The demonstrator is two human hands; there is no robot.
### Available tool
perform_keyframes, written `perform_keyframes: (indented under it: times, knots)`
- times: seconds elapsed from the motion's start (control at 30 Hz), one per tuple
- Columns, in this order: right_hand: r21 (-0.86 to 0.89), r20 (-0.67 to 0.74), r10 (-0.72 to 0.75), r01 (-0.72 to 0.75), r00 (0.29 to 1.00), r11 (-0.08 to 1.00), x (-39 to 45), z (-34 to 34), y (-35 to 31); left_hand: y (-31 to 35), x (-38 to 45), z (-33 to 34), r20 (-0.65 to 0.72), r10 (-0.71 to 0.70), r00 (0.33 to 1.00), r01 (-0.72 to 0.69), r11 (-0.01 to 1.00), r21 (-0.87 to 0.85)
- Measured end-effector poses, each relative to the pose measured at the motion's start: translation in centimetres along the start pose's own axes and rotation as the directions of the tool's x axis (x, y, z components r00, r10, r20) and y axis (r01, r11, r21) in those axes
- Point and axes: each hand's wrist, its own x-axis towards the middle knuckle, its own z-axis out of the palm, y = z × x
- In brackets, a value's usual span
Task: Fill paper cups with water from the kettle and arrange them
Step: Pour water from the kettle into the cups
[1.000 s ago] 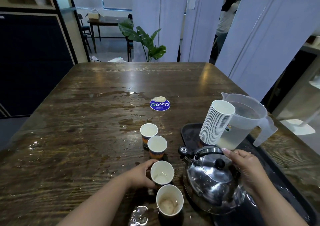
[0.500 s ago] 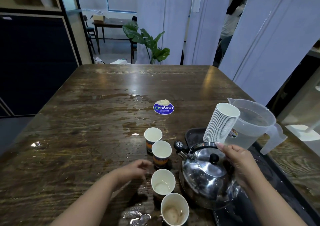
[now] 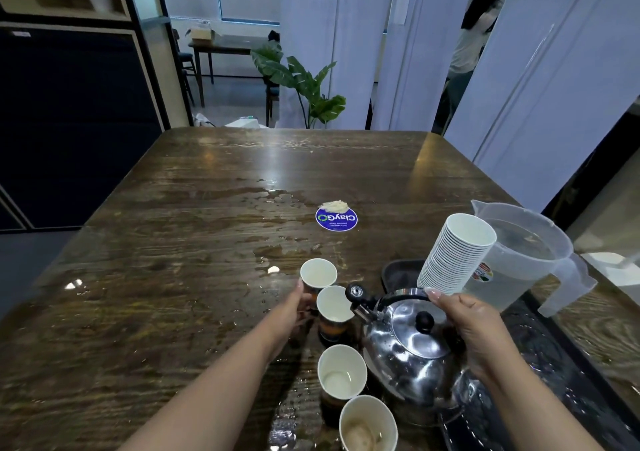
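Plainly, with the steel kettle (image 3: 412, 350) gripped by the right hand (image 3: 471, 333) beside four paper cups (image 3: 341, 369) and the farthest cup (image 3: 318, 274) held by the left hand (image 3: 294, 308), water could be spilled onto the wet table (image 3: 173, 243).

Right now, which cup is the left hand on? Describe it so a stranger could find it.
On the wooden table, left of the steel kettle, four paper cups form a line. The left hand holds the farthest cup, nearest the blue round sticker.
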Motion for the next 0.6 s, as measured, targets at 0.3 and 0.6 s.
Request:
perform_keyframes:
  times: [0.3,0.6]
  knots:
    - [-0.034,-0.012,-0.017,0.016,1.0,0.999,-0.3,1.1,-0.9,0.0,0.3,1.6,0.099,-0.042,0.994,0.044,0.999,-0.019]
    - [-0.162,-0.063,-0.071,0.06,0.995,0.985,-0.9,0.5,-1.1,-0.2,1.0,2.5,0.086,-0.101,0.991,0.099,0.995,0.029]
